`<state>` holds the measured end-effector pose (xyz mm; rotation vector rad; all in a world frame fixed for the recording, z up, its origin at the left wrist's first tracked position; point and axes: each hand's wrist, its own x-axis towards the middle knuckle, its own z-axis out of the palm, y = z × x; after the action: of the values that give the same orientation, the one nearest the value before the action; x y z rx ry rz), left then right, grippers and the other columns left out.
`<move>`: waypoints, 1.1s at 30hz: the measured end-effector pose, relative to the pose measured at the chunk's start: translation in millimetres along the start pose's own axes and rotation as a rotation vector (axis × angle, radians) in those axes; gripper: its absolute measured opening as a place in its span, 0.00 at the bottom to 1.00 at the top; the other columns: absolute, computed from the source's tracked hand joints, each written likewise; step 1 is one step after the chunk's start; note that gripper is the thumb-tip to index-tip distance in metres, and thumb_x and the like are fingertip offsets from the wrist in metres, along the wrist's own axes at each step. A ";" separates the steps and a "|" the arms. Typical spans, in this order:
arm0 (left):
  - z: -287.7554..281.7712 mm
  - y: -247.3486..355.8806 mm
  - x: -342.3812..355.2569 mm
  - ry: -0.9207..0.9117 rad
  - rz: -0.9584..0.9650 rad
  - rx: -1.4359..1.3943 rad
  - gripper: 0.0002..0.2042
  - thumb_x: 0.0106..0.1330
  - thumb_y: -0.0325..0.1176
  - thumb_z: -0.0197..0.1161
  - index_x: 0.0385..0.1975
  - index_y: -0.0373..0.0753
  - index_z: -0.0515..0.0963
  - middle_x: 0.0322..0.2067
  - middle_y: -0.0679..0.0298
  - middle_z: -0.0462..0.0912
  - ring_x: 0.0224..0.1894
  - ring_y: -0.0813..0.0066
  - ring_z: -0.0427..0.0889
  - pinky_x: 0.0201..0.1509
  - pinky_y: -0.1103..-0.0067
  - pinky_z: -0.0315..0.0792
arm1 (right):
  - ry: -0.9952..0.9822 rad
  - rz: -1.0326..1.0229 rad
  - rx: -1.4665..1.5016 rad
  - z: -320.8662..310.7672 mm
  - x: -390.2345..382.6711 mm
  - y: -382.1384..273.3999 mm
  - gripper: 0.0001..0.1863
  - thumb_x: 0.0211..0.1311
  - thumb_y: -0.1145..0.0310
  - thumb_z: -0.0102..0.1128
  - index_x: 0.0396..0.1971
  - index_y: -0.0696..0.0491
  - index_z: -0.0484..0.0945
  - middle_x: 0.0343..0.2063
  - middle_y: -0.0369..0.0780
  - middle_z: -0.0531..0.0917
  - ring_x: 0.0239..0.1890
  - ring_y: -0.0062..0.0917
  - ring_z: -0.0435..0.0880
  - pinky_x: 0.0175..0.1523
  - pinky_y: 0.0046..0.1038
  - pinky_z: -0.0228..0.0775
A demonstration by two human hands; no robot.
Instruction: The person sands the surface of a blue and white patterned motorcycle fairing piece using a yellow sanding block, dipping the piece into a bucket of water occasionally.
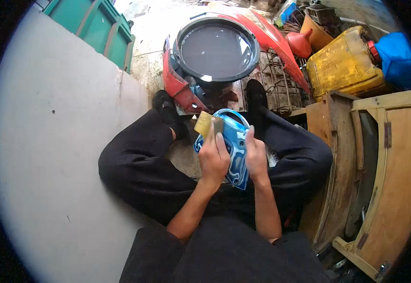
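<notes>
Between my knees is a glossy blue plastic panel [237,162] with pale swirled patterns and a curved loop at its far end. My right hand [256,159] grips the panel's right edge, thumb stretched along it. On the other side, my left hand [213,159] is closed on a small yellow-and-brown pad [202,122], fingers extended along it, against the panel's upper left part. The pad's exact kind is not clear. My fingers hide part of both things.
Ahead stands a round black basin [186,70] of dark water, with red plastic panels [179,92] beside it. A yellow jerrycan [344,63], a red funnel [300,43] and a blue bag [398,59] lie far right. Wooden furniture [394,188] borders my right, a white wall [64,127] my left.
</notes>
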<state>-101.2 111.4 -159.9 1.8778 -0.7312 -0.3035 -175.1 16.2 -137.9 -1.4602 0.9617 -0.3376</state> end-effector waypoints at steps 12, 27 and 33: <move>9.3 25.8 -16.7 0.000 0.332 -0.017 0.21 0.74 0.29 0.49 0.62 0.23 0.71 0.57 0.35 0.76 0.59 0.40 0.78 0.62 0.61 0.73 | 0.162 -0.054 0.168 2.3 5.5 9.3 0.34 0.81 0.47 0.41 0.23 0.61 0.77 0.19 0.29 0.74 0.24 0.13 0.67 0.29 0.26 0.61; 9.3 11.9 -1.4 -0.058 -0.005 -0.032 0.19 0.72 0.28 0.53 0.59 0.27 0.76 0.56 0.36 0.78 0.54 0.40 0.80 0.58 0.61 0.74 | 0.164 -0.044 0.016 7.8 9.9 16.9 0.35 0.80 0.45 0.42 0.24 0.61 0.79 0.19 0.31 0.77 0.25 0.14 0.69 0.30 0.26 0.63; -16.4 10.2 24.6 -0.344 -0.478 -0.005 0.22 0.73 0.30 0.52 0.63 0.25 0.71 0.57 0.35 0.76 0.56 0.40 0.80 0.59 0.61 0.74 | 0.094 0.011 0.013 8.1 8.5 10.6 0.35 0.80 0.46 0.41 0.23 0.62 0.78 0.17 0.30 0.73 0.24 0.14 0.66 0.28 0.27 0.61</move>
<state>-77.1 105.9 -141.0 2.0032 -0.4908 -0.9490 -167.9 17.1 -151.9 -1.4367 1.0402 -0.4067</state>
